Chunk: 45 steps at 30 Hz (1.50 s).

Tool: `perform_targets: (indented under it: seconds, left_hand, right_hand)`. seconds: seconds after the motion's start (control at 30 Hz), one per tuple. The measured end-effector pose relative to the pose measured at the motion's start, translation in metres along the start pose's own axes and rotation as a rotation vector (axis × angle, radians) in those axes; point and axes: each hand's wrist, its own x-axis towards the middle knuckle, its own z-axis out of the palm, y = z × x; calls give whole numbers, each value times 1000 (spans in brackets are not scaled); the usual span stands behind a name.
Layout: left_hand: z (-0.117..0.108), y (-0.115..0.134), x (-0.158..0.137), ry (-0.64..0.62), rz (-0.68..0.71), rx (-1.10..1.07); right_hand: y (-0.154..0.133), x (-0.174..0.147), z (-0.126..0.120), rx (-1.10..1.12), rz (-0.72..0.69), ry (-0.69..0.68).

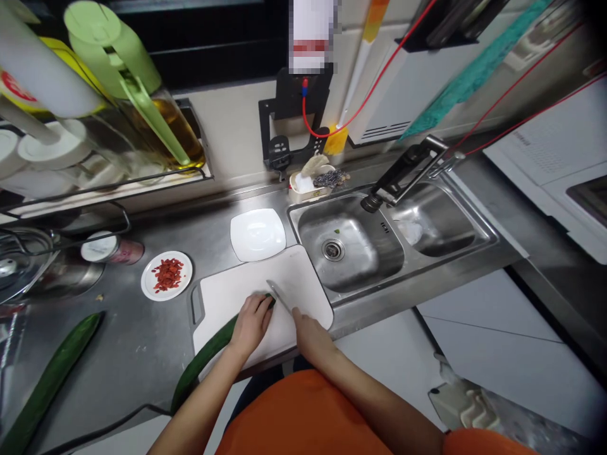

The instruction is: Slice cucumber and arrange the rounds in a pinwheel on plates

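A long green cucumber (203, 359) lies slantwise across the white cutting board (227, 284), its near end reaching past the board's left side. My left hand (251, 323) is closed over it close to its far tip, which shows just beyond the fingers. In my right hand (310, 335) is a kitchen knife (279, 296), gripped by a handle that the fingers hide. The blade points away to the upper left, right beside the cucumber's tip; whether it touches cannot be told. Behind the board stands a white square plate (258, 234).
A small plate of red dried berries (167, 275) sits left of the board. Further left lies a second cucumber (57, 379). A double steel sink (351, 246) adjoins the board's right side, with a black-and-chrome faucet (403, 174) over it. A rack (156, 177) holds an oil jug (161, 126).
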Motion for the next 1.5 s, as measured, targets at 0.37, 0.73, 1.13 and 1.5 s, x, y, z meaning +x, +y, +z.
perform_targets:
  seconds: [0.37,0.73,1.13,1.5]
  left_hand:
    - [0,-4,2,31,61,12]
    - [-1,-3,2,20,78,56]
    - [-2,-4,2,-8,77,58]
    - [-5,-3,5,-27,73,52]
  right_hand:
    - [-12,-39,-32,-58,25,-94]
    - [-10,-38,-27,-53,32,-123]
    - [-8,-34,-31,-19,21,-137]
    - [-8,-31,-42,18,9,-135]
